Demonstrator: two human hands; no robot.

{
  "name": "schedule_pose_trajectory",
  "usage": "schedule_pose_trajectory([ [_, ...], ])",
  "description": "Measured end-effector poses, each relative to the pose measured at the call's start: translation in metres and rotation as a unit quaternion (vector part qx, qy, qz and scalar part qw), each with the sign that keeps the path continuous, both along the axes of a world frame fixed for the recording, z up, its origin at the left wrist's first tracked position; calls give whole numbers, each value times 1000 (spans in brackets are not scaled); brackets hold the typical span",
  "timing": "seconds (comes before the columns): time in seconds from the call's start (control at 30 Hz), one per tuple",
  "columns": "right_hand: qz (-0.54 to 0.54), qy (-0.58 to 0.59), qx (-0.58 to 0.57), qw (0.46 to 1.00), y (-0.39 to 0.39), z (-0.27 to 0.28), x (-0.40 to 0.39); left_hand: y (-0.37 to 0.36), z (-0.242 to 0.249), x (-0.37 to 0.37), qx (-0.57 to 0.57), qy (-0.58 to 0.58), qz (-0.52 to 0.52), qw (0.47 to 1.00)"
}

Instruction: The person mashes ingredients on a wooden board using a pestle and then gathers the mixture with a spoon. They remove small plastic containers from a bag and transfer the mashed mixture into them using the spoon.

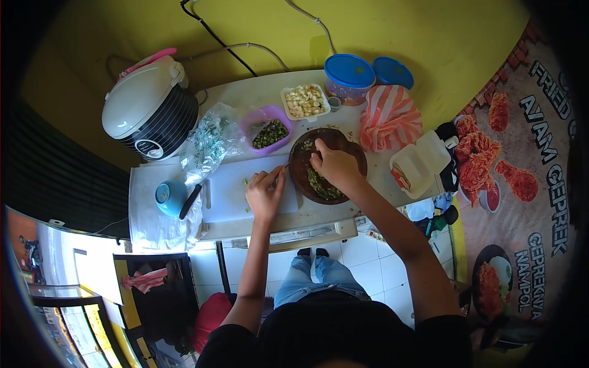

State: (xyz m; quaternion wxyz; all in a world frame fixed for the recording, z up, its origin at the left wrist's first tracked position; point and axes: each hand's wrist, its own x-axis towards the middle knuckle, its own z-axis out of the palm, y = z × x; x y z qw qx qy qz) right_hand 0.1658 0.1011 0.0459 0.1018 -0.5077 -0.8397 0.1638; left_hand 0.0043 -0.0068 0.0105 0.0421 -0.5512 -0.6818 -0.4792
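Note:
A dark brown mortar [299,173] stands at the front edge of the table, with chopped green and pale bits [319,184] crushed inside it. My right hand [336,164] reaches over its bowl, fingers curled closed; whatever they grip is hidden beneath the hand. Beside the left rim, my left hand [265,195] has its fingertips pressed together around a small dark thing too small to name. Below that hand lies a white cutting board [230,184] with a few green scraps. Behind the mortar are a purple bowl [288,136] of chopped green pieces and a white tray of peeled garlic [305,101].
A rice cooker [144,107] stands at the back left, near a crumpled plastic bag [211,141]. A blue cup [170,197] and a black knife handle [191,202] are at left. Blue-lidded tubs [350,70], a striped bag [391,118] and an open foam box [420,164] sit at right.

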Motion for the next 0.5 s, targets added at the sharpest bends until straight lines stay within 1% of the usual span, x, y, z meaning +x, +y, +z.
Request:
schedule_pose_trajectory([
  [0.07,-13,-15,0,1000,-8,2,3,1,1,0,0,-2,0,1000],
  [0.17,16,7,-5,1000,10,-5,1,0,2,1,-7,-2,0,1000],
  [0.27,0,-1,-2,1000,0,-2,2,-1,1,0,3,7,-3,1000],
  [0.37,6,-4,-10,1000,-5,-1,8,0,-4,1,21,14,1,1000],
  [0.47,49,15,-134,990,9,21,16,2,-2,-1,22,26,-4,999],
  [0.5,37,33,-256,965,17,34,21,2,-2,-1,24,27,-6,999],
])
